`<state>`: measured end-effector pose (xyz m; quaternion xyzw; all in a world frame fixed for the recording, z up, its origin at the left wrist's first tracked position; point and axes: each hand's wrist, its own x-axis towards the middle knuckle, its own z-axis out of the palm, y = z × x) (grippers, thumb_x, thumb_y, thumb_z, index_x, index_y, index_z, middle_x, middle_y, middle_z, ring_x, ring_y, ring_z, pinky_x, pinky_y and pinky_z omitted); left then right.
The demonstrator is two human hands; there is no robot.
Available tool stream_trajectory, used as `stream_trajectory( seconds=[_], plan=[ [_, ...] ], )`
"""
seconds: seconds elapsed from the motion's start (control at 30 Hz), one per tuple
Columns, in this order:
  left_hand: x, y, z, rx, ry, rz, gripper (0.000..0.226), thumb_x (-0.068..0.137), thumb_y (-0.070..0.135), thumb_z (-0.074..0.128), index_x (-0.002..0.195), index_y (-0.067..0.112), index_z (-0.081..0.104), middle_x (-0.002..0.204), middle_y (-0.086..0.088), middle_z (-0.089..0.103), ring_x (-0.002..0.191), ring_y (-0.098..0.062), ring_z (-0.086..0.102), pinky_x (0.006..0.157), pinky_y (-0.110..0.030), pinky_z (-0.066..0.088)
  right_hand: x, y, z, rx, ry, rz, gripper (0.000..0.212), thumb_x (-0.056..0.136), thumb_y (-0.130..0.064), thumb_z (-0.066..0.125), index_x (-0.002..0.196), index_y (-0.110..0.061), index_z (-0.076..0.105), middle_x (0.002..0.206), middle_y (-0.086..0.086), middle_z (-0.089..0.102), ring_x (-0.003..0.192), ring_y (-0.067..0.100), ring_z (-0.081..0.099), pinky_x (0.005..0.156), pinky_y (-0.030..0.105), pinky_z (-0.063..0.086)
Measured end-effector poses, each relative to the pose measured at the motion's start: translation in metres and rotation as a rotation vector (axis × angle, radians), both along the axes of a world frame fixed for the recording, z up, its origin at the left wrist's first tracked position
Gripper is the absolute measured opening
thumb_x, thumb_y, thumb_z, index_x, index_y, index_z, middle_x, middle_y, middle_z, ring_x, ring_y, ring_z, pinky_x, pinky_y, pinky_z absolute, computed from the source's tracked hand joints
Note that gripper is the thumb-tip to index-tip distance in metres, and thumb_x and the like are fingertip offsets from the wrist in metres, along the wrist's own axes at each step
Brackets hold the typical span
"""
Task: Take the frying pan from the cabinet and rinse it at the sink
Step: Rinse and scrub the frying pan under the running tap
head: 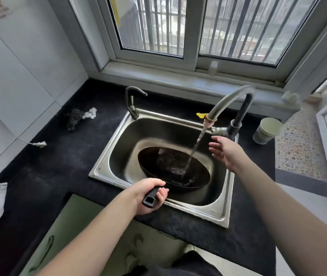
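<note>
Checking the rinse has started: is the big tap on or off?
On. A stream of water falls from the tap spout into the frying pan, which the left hand holds over the sink.

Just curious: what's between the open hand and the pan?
In the head view, only the water stream falls between the right hand and the pan; nothing else.

Daylight enters through a white-framed sliding window (188, 30) (vertical bars stand outside the glass) above a black speckled countertop (59, 160). White wall panels (19, 66) line the left side; pale green cabinet doors (75, 222) sit below the counter.
</note>
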<state>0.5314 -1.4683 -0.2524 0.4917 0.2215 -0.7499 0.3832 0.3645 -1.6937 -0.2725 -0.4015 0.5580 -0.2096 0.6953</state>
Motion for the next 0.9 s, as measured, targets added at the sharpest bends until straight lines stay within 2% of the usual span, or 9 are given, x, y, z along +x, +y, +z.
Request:
stream_trajectory(
  seconds=[0.1,0.3,0.33,0.43,0.5,0.6,0.7,0.8,0.9],
  plan=[
    [-0.006,-0.010,0.006,0.002,-0.005,0.029,0.019,0.097,0.016,0.048,0.088,-0.001,0.050,0.054,-0.004,0.048,0.031,-0.011,0.047,0.029,-0.015,0.039,0.016,-0.017,-0.003,-0.114,0.057,0.057,0.027,0.102,-0.024,0.039,0.118,-0.020,0.061,0.096,0.005,0.069,0.075,0.014,0.064,0.082,0.034,0.051],
    [-0.016,-0.023,0.007,0.017,-0.070,-0.003,0.018,0.097,0.015,0.049,0.090,-0.001,0.050,0.054,-0.005,0.047,0.031,-0.012,0.047,0.028,-0.016,0.038,0.040,-0.047,0.000,-0.450,0.229,0.162,0.035,0.097,-0.024,0.050,0.132,-0.020,0.053,0.089,0.002,0.067,0.064,0.008,0.062,0.048,0.014,0.046],
    [-0.017,-0.024,0.004,0.021,-0.083,-0.017,0.018,0.097,0.016,0.049,0.090,-0.001,0.050,0.054,-0.005,0.047,0.031,-0.012,0.047,0.028,-0.016,0.037,0.043,-0.051,0.001,-0.506,0.272,0.208,0.036,0.097,-0.025,0.051,0.132,-0.021,0.053,0.092,0.003,0.067,0.064,0.008,0.062,0.051,0.015,0.048],
    [-0.021,-0.022,-0.003,0.031,-0.138,-0.072,0.020,0.098,0.018,0.047,0.089,0.001,0.050,0.055,-0.003,0.046,0.031,-0.010,0.045,0.029,-0.015,0.035,0.048,-0.061,0.005,-0.653,0.494,0.406,0.030,0.094,-0.020,0.051,0.123,-0.020,0.059,0.095,0.003,0.065,0.072,0.018,0.062,0.069,0.031,0.051],
    [-0.023,-0.019,-0.006,0.032,-0.158,-0.101,0.021,0.099,0.019,0.046,0.088,0.002,0.049,0.053,-0.003,0.045,0.031,-0.009,0.044,0.030,-0.013,0.034,0.051,-0.066,0.006,-0.739,0.649,0.526,0.022,0.093,-0.019,0.049,0.108,-0.021,0.064,0.091,0.004,0.062,0.079,0.023,0.057,0.069,0.032,0.044],
    [-0.023,-0.014,-0.009,0.030,-0.186,-0.137,0.022,0.100,0.021,0.045,0.086,0.004,0.048,0.051,-0.002,0.045,0.031,-0.008,0.043,0.031,-0.013,0.033,0.050,-0.071,0.007,-0.820,0.820,0.614,0.017,0.093,-0.025,0.042,0.088,-0.022,0.058,0.086,0.008,0.061,0.079,0.030,0.057,0.067,0.034,0.042],
    [-0.024,-0.010,-0.012,0.035,-0.206,-0.158,0.023,0.100,0.023,0.045,0.085,0.005,0.047,0.051,-0.001,0.045,0.031,-0.008,0.042,0.030,-0.013,0.033,0.046,-0.070,0.008,-0.990,0.974,0.701,0.021,0.096,-0.016,0.039,0.098,-0.015,0.060,0.096,0.016,0.064,0.088,0.037,0.061,0.072,0.040,0.046],
    [-0.025,-0.007,-0.014,0.034,-0.223,-0.175,0.025,0.101,0.024,0.044,0.084,0.006,0.048,0.052,-0.001,0.044,0.031,-0.007,0.042,0.030,-0.012,0.032,0.043,-0.068,0.005,-1.064,0.978,0.673,0.027,0.095,-0.002,0.037,0.111,-0.004,0.059,0.104,0.023,0.064,0.096,0.042,0.062,0.080,0.046,0.049],
    [-0.024,-0.003,-0.013,0.027,-0.238,-0.183,0.027,0.101,0.024,0.043,0.081,0.006,0.048,0.053,-0.001,0.043,0.031,-0.006,0.041,0.030,-0.012,0.032,0.039,-0.070,0.003,-1.094,0.965,0.610,0.028,0.093,0.001,0.033,0.110,-0.005,0.054,0.098,0.023,0.063,0.091,0.044,0.061,0.076,0.047,0.046]
  ],
)
